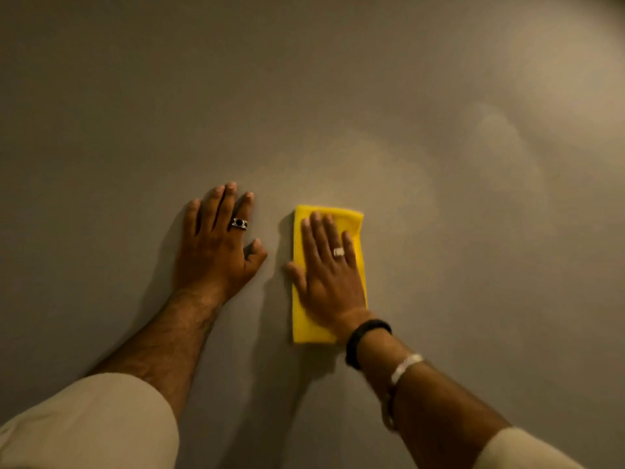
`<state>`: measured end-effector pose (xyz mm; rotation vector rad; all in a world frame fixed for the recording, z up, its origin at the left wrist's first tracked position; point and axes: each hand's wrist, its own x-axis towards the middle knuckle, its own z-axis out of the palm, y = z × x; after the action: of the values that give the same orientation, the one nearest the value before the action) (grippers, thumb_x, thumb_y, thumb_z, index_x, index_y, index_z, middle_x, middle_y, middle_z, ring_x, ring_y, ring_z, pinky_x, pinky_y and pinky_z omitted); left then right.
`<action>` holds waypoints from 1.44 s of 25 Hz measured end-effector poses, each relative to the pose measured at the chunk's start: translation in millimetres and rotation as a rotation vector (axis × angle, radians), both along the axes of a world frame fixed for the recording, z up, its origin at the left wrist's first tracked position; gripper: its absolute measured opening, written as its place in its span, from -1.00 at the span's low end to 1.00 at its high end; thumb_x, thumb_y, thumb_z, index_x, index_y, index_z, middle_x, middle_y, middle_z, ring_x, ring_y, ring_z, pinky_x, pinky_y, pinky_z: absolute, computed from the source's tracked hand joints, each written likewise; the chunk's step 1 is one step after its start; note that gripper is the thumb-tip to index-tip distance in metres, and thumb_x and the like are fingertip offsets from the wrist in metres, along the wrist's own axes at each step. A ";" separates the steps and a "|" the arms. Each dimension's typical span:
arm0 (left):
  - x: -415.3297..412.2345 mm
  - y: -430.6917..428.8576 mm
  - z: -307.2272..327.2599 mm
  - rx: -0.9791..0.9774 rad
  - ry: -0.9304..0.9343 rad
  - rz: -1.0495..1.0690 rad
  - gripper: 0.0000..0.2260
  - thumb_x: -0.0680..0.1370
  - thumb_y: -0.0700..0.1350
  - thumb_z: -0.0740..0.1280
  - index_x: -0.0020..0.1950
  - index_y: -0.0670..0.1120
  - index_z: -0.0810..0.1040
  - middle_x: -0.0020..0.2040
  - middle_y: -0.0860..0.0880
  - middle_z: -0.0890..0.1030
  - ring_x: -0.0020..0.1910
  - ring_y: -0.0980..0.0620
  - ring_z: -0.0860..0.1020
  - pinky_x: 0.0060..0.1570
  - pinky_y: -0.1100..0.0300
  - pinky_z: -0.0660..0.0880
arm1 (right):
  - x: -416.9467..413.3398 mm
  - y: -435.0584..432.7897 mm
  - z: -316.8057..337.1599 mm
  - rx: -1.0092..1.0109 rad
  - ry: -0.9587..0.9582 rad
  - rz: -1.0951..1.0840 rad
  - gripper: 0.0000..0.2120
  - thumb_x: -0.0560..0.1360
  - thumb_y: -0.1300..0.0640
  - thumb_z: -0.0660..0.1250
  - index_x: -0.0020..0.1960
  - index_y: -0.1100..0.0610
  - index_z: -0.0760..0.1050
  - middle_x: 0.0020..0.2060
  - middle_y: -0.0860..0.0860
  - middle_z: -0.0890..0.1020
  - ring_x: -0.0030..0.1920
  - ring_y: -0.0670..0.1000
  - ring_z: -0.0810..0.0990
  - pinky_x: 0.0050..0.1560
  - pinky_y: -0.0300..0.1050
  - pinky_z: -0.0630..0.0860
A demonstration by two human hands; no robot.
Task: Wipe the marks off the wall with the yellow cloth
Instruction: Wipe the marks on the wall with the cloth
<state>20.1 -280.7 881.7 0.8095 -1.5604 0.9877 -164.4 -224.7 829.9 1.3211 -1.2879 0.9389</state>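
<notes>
A: Wall filling the view, grey-brown, with paler smears up to the right.

B: Yellow cloth, folded to an upright strip, flat against it, centre-right.

A: Right hand spread wide, pressed flat on that cloth, not gripping.

B: Left hand just beside, apart from it, fingers splayed on bare paint, holding nothing.

A: Dark-stoned ring there; pale ring opposite.

A single wide-angle view from the person's head faces a plain wall squarely and close up, within arm's reach, with both forearms entering from the bottom corners and the wall filling the whole picture edge to edge.
</notes>
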 end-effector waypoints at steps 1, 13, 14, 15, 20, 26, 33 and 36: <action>0.0 1.0 -0.3 -0.002 0.000 -0.007 -0.34 0.45 0.13 0.07 0.54 -0.05 0.15 0.55 -0.18 0.19 0.52 -0.17 0.12 0.47 -0.18 -0.01 | -12.5 4.1 -27.2 0.012 0.040 0.012 -0.37 0.60 -0.18 0.04 0.54 0.13 0.03 0.55 0.09 0.09 0.56 0.09 -0.01 0.53 0.18 0.00; -3.2 1.9 -1.7 0.004 0.007 -0.001 -0.34 0.45 0.10 0.08 0.53 -0.07 0.13 0.54 -0.21 0.19 0.52 -0.20 0.12 0.47 -0.20 -0.01 | -48.6 12.0 49.4 -0.015 -0.275 -0.031 -0.35 0.61 -0.17 0.01 0.55 0.12 -0.10 0.57 0.08 -0.04 0.56 0.09 -0.13 0.53 0.19 -0.14; -2.4 1.8 -2.2 0.008 0.001 -0.002 -0.34 0.45 0.10 0.07 0.53 -0.07 0.13 0.54 -0.20 0.19 0.52 -0.20 0.11 0.47 -0.20 -0.01 | -40.2 10.9 35.6 -0.009 -0.194 -0.033 -0.36 0.60 -0.18 0.01 0.55 0.12 -0.06 0.57 0.09 0.00 0.56 0.09 -0.10 0.53 0.17 -0.12; -2.6 2.1 -3.2 0.012 -0.003 0.000 -0.34 0.45 0.11 0.07 0.53 -0.07 0.13 0.54 -0.20 0.18 0.52 -0.19 0.11 0.48 -0.19 -0.01 | -40.5 12.5 17.5 -0.002 -0.108 -0.031 -0.36 0.60 -0.18 0.02 0.55 0.12 -0.02 0.56 0.08 0.05 0.56 0.09 -0.06 0.54 0.16 -0.07; -2.5 4.1 -1.8 0.030 0.004 -0.006 -0.34 0.45 0.11 0.08 0.53 -0.06 0.14 0.55 -0.18 0.17 0.53 -0.17 0.10 0.48 -0.18 -0.02 | -112.6 34.2 8.1 -0.029 -0.254 -0.026 -0.41 0.62 -0.09 0.07 0.55 0.11 -0.02 0.56 0.09 0.04 0.56 0.07 -0.05 0.52 0.19 0.00; -5.2 2.9 -2.0 0.014 0.019 0.004 -0.34 0.44 0.10 0.07 0.53 -0.05 0.14 0.55 -0.18 0.18 0.52 -0.18 0.12 0.49 -0.18 -0.01 | -118.3 30.3 127.7 -0.026 -0.507 0.034 -0.38 0.61 -0.20 -0.06 0.55 0.06 -0.15 0.57 0.03 -0.11 0.55 0.05 -0.19 0.53 0.18 -0.17; -4.3 1.3 -3.2 0.026 0.004 0.017 -0.34 0.44 0.12 0.07 0.53 -0.05 0.15 0.55 -0.17 0.19 0.52 -0.17 0.12 0.48 -0.17 -0.01 | -8.0 -3.2 80.9 -0.008 -0.021 0.010 -0.36 0.60 -0.18 0.01 0.55 0.10 -0.07 0.57 0.09 -0.01 0.56 0.09 -0.11 0.53 0.20 -0.11; -0.5 1.8 -3.0 0.031 -0.019 0.029 -0.34 0.44 0.13 0.08 0.53 -0.05 0.16 0.54 -0.17 0.20 0.52 -0.17 0.13 0.47 -0.18 0.02 | -15.2 3.0 12.9 0.054 0.220 0.024 -0.38 0.60 -0.18 0.02 0.55 0.07 0.00 0.56 0.06 0.07 0.56 0.09 -0.06 0.51 0.21 0.02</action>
<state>19.6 -278.8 878.7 0.8483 -1.5879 0.9968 -179.6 -221.7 842.8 1.4420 -1.1362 0.7556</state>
